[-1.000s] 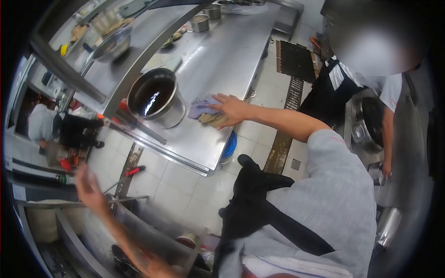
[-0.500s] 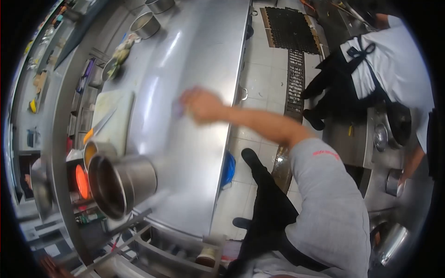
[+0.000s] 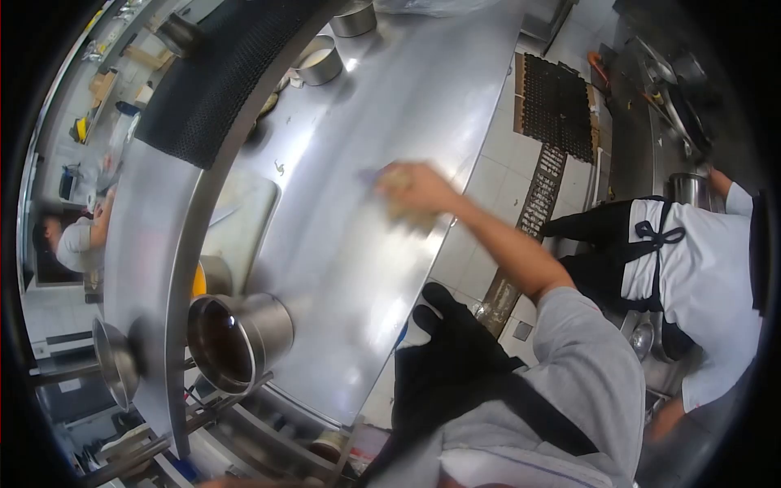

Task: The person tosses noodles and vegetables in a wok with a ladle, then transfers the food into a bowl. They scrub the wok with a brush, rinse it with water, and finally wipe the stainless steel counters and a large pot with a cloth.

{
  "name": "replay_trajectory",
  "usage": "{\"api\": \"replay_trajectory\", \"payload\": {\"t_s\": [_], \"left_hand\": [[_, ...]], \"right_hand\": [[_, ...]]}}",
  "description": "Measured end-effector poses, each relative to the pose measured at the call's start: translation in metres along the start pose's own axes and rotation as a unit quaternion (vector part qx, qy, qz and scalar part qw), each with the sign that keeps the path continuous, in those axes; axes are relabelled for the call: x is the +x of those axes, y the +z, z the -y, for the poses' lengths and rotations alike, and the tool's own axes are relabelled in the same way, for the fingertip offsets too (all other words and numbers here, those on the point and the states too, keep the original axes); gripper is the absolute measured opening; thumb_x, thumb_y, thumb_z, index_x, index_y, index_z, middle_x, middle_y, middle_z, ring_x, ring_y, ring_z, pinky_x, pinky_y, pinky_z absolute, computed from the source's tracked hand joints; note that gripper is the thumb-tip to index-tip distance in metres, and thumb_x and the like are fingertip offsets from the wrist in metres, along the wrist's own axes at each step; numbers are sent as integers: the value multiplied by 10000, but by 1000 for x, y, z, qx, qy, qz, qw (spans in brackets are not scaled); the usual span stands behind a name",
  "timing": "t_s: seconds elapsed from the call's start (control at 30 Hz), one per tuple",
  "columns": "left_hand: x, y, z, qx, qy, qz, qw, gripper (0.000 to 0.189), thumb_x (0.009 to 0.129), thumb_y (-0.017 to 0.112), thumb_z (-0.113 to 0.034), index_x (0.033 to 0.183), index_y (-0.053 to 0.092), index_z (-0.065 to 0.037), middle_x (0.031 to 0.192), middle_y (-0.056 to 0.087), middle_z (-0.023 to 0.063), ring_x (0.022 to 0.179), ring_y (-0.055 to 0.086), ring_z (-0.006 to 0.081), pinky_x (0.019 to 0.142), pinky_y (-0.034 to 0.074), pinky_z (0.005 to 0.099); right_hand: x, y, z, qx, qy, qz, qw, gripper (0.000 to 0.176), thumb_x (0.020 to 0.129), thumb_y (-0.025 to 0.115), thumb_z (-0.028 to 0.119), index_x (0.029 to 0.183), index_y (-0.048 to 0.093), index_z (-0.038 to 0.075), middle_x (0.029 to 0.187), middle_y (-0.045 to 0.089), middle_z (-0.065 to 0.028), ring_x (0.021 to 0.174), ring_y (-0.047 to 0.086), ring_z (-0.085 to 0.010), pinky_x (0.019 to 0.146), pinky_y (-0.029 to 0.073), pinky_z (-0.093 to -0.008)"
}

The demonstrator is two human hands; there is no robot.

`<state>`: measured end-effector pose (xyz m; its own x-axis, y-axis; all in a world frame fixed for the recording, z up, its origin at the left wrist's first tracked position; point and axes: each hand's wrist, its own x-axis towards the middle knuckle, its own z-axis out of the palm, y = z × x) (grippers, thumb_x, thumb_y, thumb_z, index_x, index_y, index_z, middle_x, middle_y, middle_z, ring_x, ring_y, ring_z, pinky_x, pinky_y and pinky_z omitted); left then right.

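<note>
My right hand [image 3: 419, 189] is closed around a crumpled, yellowish-brown cloth [image 3: 404, 210], pressed against the steel counter [image 3: 342, 268]. Motion smears both the fingers and the cloth, and a small purplish patch shows at its left side. Of my left arm only a blurred strip of skin [image 3: 236, 482] appears at the bottom edge; its fingers are hidden. Below and left of my right hand, a deep steel pot [image 3: 268, 329] with dark contents stands at the counter's left side.
A white cutting board [image 3: 256, 215] bears a knife. Behind it are steel pots [image 3: 319, 65]. A raised shelf [image 3: 150, 244] runs along the left with a metal bowl [image 3: 115, 362]. A co-worker [image 3: 691, 276] stands at the right; another person [image 3: 77, 244] shows far left.
The whole view has shifted and turned. My right hand, with the cloth, remains over the counter in another spot. My left hand's fingers, visible earlier at bottom left, no longer show.
</note>
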<state>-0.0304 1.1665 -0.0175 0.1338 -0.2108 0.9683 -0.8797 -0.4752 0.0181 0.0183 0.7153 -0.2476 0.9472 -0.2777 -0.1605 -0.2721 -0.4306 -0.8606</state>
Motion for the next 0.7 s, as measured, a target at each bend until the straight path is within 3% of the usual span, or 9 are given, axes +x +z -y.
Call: {"api": "replay_trajectory", "payload": {"t_s": [0.03, 0.13, 0.2, 0.3, 0.33, 0.43, 0.6, 0.67, 0.7], "left_hand": [[-27, 36, -11, -115, -40, 66, 990, 553, 958, 561, -263, 1401, 433, 41, 1369, 531, 231, 1250, 544, 326, 1090, 414, 436], [-159, 138, -28, -163, -373, 353, 843, 583, 912, 637, -304, 1393, 481, -14, 1428, 494, 216, 1392, 375, 405, 1142, 286, 509], [-218, 189, -23, -127, -380, 384, 832, 635, 865, 699, -321, 1378, 503, -3, 1463, 439, 239, 1421, 305, 429, 1154, 245, 509], [-253, 212, -17, 3, -375, 456, 807, 810, 804, 738, -428, 1448, 435, -41, 1510, 343, 282, 1441, 219, 475, 1160, 200, 545], [-257, 230, -16, 101, -366, 496, 781, 907, 765, 758, -491, 1483, 398, -68, 1528, 290, 307, 1446, 177, 499, 1159, 177, 571], [-281, 264, -14, 89, -312, 503, 801, 1053, 697, 768, -587, 1534, 323, -128, 1537, 223, 346, 1447, 117, 529, 1152, 131, 618], [-295, 324, 28, 123, -255, 519, 806, 848, 817, 691, -514, 1501, 395, -110, 1539, 296, 292, 1447, 200, 480, 1151, 159, 603], [-298, 379, 53, 249, -398, 371, 801, 642, 892, 646, -405, 1424, 499, -78, 1508, 373, 271, 1418, 301, 440, 1162, 195, 545], [-290, 430, 65, 239, -349, 406, 810, 616, 925, 604, -396, 1423, 490, -53, 1508, 380, 259, 1421, 307, 415, 1167, 194, 530]], "right_hand": [[-5, 41, -1, -31, -66, 10, 997, 765, 811, 688, 587, 1366, 536, 82, 1239, 624, -235, 1148, 613, -360, 986, 487, -461], [-38, 82, -4, -238, -213, -23, 947, 850, 814, 683, 612, 1429, 469, 65, 1437, 459, -256, 1359, 422, -397, 1116, 361, -483], [-58, 68, -31, -129, -160, -3, 979, 862, 838, 662, 606, 1455, 427, 52, 1489, 396, -251, 1431, 283, -431, 1170, 271, -471], [-31, 9, -108, -91, -17, -152, 984, 758, 919, 602, 514, 1419, 432, -30, 1465, 390, -313, 1402, 330, -441, 1171, 269, -469], [-4, -6, -159, -210, 6, -280, 937, 780, 928, 600, 488, 1425, 391, -76, 1450, 388, -334, 1402, 316, -450, 1165, 272, -462], [71, -68, -231, -188, 73, -405, 892, 827, 936, 594, 479, 1455, 311, -100, 1463, 338, -357, 1404, 298, -460, 1163, 274, -456], [117, -101, -234, -13, 69, -454, 888, 818, 959, 591, 404, 1503, 207, -70, 1525, 209, -349, 1423, 247, -472, 1170, 239, -485], [121, -100, -232, -3, 60, -466, 883, 802, 950, 616, 346, 1508, 205, -59, 1535, 177, -345, 1432, 233, -467, 1168, 233, -488], [127, -105, -236, 4, 58, -462, 885, 801, 944, 625, 319, 1511, 200, -53, 1542, 155, -344, 1436, 227, -465, 1169, 227, -490]]}}
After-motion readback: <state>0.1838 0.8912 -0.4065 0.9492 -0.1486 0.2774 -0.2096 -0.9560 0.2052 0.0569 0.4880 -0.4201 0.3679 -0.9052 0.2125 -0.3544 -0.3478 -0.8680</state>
